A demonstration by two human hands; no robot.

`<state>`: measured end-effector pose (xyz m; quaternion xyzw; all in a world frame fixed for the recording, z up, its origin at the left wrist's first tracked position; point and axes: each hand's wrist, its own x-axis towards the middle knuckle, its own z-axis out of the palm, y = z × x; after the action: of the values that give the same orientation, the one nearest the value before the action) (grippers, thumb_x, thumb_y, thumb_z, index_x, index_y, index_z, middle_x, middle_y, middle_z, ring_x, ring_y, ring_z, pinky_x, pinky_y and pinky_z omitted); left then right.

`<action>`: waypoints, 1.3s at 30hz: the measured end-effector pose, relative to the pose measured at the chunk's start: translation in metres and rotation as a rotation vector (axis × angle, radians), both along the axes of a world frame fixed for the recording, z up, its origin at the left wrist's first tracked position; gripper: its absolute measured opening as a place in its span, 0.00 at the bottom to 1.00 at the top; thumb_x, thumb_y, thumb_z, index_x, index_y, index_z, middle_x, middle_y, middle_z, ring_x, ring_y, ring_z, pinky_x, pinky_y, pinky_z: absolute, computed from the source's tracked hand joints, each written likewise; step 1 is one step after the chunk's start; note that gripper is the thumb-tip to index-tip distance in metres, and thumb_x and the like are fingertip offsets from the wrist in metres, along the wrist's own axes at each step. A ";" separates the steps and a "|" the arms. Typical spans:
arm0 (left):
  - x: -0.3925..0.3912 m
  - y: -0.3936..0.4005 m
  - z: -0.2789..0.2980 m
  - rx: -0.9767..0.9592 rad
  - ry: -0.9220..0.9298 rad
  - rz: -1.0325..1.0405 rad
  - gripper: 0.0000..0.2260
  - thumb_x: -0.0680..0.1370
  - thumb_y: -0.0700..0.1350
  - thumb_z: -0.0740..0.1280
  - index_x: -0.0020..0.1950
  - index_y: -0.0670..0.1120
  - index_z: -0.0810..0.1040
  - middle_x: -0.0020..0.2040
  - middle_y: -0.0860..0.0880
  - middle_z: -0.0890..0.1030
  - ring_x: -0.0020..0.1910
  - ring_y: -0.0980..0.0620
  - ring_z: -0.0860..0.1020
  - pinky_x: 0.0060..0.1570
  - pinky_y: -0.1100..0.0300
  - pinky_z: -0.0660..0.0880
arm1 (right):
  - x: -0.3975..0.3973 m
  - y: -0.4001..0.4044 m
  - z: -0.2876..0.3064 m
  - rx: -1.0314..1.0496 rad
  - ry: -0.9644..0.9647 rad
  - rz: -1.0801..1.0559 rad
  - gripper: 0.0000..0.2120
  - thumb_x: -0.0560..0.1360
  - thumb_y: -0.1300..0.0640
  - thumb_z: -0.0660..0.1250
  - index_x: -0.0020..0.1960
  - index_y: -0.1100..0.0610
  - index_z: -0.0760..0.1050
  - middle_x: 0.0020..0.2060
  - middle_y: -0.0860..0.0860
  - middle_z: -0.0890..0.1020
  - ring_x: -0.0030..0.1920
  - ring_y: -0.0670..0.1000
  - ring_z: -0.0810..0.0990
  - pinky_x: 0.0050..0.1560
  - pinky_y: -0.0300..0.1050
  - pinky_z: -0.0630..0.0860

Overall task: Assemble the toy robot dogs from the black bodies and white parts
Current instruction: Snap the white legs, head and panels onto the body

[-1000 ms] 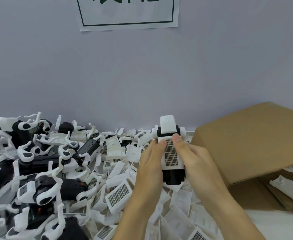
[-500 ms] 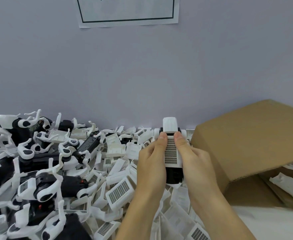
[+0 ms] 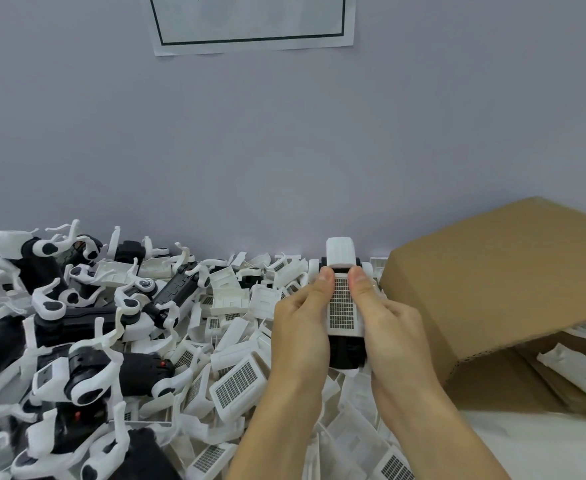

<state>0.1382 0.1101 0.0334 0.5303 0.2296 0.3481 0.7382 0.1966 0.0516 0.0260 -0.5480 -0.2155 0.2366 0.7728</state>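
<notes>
Hands meet around one toy robot dog (image 3: 343,306) raised above the heap of white parts (image 3: 236,382), just left of the cardboard box (image 3: 492,292). The left hand (image 3: 302,327) grips the dog's left flank with its fingers wrapped underneath and its thumb laid on the near left edge of the white grid panel (image 3: 342,308) that covers the dog's back. The right hand (image 3: 388,327) grips the opposite flank the same way, its thumb on the panel's right edge; both thumb tips sit at the panel's far end, close to the white head piece (image 3: 340,251). The black body (image 3: 347,351) shows below the panel, between the palms.

Left of the box, loose grid panels and white shells spread along the base of the wall (image 3: 284,150). Farther left from the box lies a pile of assembled dogs (image 3: 59,323), black with white legs. Inside the box, under its raised flap, a white part (image 3: 575,372) lies on the cardboard. On the wall above the box's left side hangs a paper sign (image 3: 250,26) with a dark green border.
</notes>
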 end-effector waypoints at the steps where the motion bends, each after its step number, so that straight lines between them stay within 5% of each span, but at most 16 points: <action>1: 0.000 0.000 0.000 -0.003 0.000 -0.003 0.16 0.81 0.53 0.65 0.44 0.45 0.88 0.40 0.44 0.87 0.35 0.50 0.85 0.30 0.60 0.79 | 0.001 -0.001 0.000 0.006 -0.006 0.013 0.17 0.70 0.39 0.69 0.37 0.51 0.87 0.38 0.53 0.88 0.40 0.52 0.88 0.37 0.46 0.81; 12: -0.002 0.008 -0.004 -0.081 -0.031 -0.093 0.18 0.75 0.54 0.67 0.53 0.42 0.86 0.48 0.41 0.87 0.45 0.45 0.87 0.39 0.54 0.83 | 0.011 -0.007 0.001 -0.032 -0.092 0.136 0.19 0.73 0.41 0.67 0.47 0.55 0.87 0.44 0.56 0.88 0.45 0.55 0.88 0.38 0.46 0.83; 16: -0.001 0.010 -0.007 -0.034 -0.030 -0.113 0.15 0.82 0.50 0.63 0.50 0.42 0.86 0.46 0.41 0.87 0.44 0.46 0.86 0.38 0.55 0.83 | 0.011 -0.007 -0.001 -0.045 -0.123 0.084 0.19 0.73 0.41 0.67 0.45 0.55 0.87 0.41 0.56 0.88 0.43 0.55 0.87 0.37 0.45 0.83; 23: 0.002 0.010 -0.010 0.069 -0.035 -0.098 0.16 0.82 0.51 0.62 0.52 0.42 0.85 0.45 0.41 0.86 0.44 0.48 0.85 0.39 0.58 0.82 | 0.011 -0.006 -0.001 -0.069 -0.150 0.010 0.17 0.80 0.47 0.66 0.42 0.57 0.87 0.40 0.57 0.87 0.45 0.60 0.87 0.52 0.62 0.83; 30: 0.001 0.012 -0.010 0.023 -0.080 -0.128 0.20 0.73 0.55 0.66 0.53 0.40 0.86 0.47 0.39 0.86 0.44 0.45 0.86 0.37 0.56 0.82 | 0.018 -0.007 -0.004 -0.022 -0.164 0.099 0.18 0.75 0.43 0.66 0.46 0.56 0.87 0.43 0.55 0.88 0.47 0.55 0.88 0.49 0.52 0.84; 39: 0.000 0.015 -0.015 -0.054 -0.154 -0.206 0.22 0.72 0.49 0.68 0.63 0.39 0.81 0.56 0.36 0.85 0.54 0.40 0.85 0.43 0.52 0.83 | 0.027 -0.011 -0.005 0.000 -0.150 0.175 0.20 0.77 0.42 0.64 0.54 0.54 0.86 0.50 0.56 0.87 0.54 0.56 0.86 0.62 0.62 0.79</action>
<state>0.1381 0.1247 0.0184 0.5028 0.1257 0.3038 0.7995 0.2240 0.0407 0.0206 -0.5435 -0.3196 0.2614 0.7309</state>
